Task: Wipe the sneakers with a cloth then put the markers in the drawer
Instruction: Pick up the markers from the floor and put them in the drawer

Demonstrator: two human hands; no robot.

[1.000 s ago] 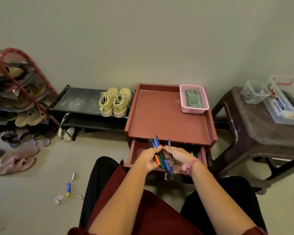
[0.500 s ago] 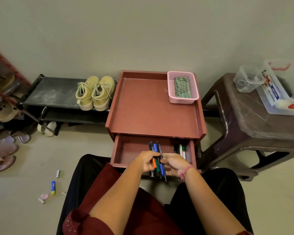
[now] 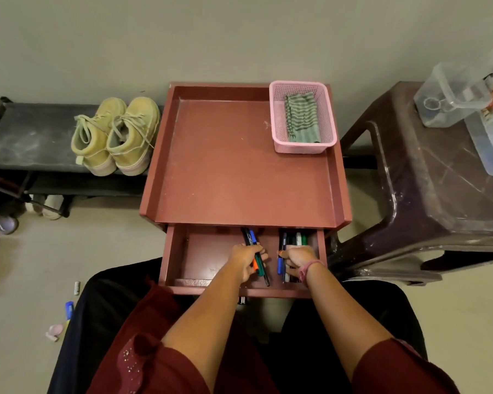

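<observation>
The red cabinet's drawer [image 3: 180, 263] is pulled open in front of me. My left hand [image 3: 246, 261] grips a bunch of markers [image 3: 251, 238] over the middle of the drawer. My right hand [image 3: 298, 258] holds a blue marker [image 3: 280, 264] at the drawer's right side, where several more markers [image 3: 296, 238] lie. The pair of yellow sneakers [image 3: 116, 136] stands on the black shoe rack [image 3: 26, 137] to the left. A green striped cloth [image 3: 302, 118] lies folded in the pink basket [image 3: 276, 115] on the cabinet top.
A dark brown plastic stool [image 3: 427, 194] with clear plastic boxes [image 3: 464, 92] stands at the right. Sandals [image 3: 0, 226] lie at the far left. A blue glue stick [image 3: 68, 309] and small bits lie on the floor by my left knee.
Both hands have come down into the drawer and moved apart. My right hand has taken a blue marker from the bunch over to the right side. The view has tilted down and closer.
</observation>
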